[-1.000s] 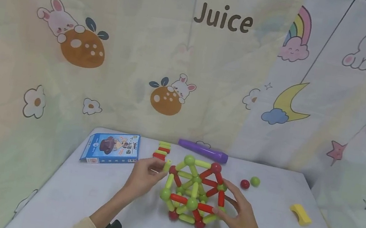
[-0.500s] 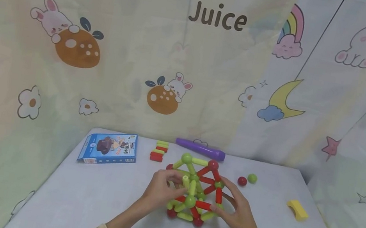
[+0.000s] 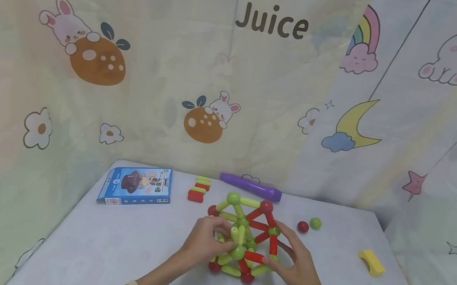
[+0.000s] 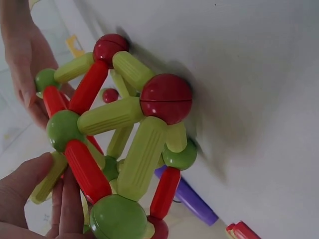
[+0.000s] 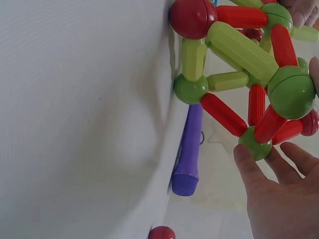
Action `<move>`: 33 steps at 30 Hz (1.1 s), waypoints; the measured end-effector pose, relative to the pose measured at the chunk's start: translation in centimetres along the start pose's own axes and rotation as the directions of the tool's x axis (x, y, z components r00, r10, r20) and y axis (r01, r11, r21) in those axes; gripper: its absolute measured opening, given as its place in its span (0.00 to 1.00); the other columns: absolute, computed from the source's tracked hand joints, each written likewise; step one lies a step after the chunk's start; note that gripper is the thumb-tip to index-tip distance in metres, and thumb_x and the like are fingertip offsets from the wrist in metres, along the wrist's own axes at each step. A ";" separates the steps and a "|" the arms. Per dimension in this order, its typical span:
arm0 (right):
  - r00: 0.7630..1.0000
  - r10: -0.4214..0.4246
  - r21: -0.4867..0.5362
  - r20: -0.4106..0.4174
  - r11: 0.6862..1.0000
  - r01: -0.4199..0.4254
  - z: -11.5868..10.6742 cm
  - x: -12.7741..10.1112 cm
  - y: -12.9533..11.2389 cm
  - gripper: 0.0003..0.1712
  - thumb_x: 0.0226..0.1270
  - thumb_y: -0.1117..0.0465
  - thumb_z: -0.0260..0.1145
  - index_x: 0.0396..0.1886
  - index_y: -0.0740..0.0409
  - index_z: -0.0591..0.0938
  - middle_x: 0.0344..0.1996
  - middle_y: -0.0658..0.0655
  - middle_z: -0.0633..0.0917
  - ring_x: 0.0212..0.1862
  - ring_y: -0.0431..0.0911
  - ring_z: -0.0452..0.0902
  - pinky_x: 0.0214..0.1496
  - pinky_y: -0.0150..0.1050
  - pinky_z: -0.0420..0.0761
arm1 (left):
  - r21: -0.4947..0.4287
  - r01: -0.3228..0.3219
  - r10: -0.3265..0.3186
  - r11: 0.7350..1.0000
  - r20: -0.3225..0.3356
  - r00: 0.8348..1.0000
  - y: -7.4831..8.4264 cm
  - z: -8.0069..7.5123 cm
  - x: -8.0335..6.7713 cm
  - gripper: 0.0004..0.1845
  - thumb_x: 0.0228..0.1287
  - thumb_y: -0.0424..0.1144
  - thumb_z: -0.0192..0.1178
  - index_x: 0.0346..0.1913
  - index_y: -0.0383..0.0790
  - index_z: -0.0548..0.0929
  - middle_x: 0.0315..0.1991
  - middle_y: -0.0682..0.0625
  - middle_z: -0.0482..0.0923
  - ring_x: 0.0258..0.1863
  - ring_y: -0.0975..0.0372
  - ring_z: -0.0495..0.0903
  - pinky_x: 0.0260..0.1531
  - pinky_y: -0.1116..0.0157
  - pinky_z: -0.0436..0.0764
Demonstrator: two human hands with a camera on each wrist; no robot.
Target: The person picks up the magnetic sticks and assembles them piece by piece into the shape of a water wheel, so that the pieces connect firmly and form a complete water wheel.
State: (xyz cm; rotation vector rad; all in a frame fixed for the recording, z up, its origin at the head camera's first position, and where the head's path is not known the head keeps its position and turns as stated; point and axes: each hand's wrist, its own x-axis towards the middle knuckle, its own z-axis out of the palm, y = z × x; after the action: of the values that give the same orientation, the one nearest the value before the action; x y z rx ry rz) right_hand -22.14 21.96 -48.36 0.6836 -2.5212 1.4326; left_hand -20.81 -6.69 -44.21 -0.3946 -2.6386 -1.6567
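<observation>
A frame of magnetic rods and balls [image 3: 237,252], in red and light green, stands on the table between both hands. My left hand [image 3: 206,238] pinches a light green rod [image 4: 49,180] between thumb and fingers. In the left wrist view, that rod's end meets or nearly meets a green ball [image 4: 66,130]; contact is unclear. My right hand [image 3: 299,265] holds the frame's right side, thumb at the near part and fingers at the far part. In the right wrist view its fingertips touch a green ball [image 5: 255,143]. The left hand covers part of the frame's left side.
At the back left lies a blue box [image 3: 136,185], beside several short red and green rods [image 3: 196,196]. A purple microphone-shaped stick [image 3: 250,186] lies along the back. Loose red [image 3: 302,226] and green balls [image 3: 315,223] and a yellow arch block [image 3: 371,262] are on the right.
My left hand has carried the light green rod from the frame's left side rightward to its near side, then slightly lower. The right hand keeps its hold on the frame.
</observation>
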 end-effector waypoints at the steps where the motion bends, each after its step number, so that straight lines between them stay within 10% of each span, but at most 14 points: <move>1: 1.000 -0.002 0.002 0.001 1.000 0.002 0.0 0.0 0.0 0.50 0.64 0.55 0.84 0.82 0.48 0.70 0.77 0.58 0.75 0.75 0.60 0.73 0.61 0.61 0.83 | -0.004 -0.003 0.003 1.000 0.005 1.000 -0.1 0.0 0.0 0.08 0.64 0.39 0.79 0.42 0.47 0.89 0.36 0.61 0.89 0.44 0.59 0.84 0.39 0.69 0.83; 28: 1.000 0.009 0.001 0.007 1.000 -0.009 0.1 0.1 -0.4 0.50 0.64 0.57 0.83 0.82 0.50 0.70 0.77 0.60 0.74 0.74 0.61 0.73 0.62 0.60 0.82 | -0.068 -0.028 0.031 0.997 0.052 0.998 -0.4 -0.5 -0.4 0.12 0.61 0.39 0.81 0.46 0.45 0.91 0.38 0.58 0.90 0.41 0.61 0.88 0.40 0.70 0.87; 33: 1.000 0.008 -0.003 0.007 1.000 -0.008 0.0 0.0 -0.4 0.50 0.63 0.56 0.84 0.82 0.50 0.70 0.77 0.60 0.74 0.74 0.61 0.73 0.62 0.59 0.83 | -0.103 -0.049 0.064 0.993 0.151 0.986 -1.3 -3.8 1.4 0.17 0.65 0.43 0.79 0.54 0.45 0.91 0.48 0.55 0.90 0.50 0.56 0.87 0.51 0.63 0.87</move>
State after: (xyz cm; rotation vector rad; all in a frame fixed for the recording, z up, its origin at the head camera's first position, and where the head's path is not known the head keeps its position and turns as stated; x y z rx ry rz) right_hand -21.94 21.76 -48.08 0.6797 -2.5337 1.4310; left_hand -22.91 -10.31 -43.52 -0.6178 -2.6278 -1.8153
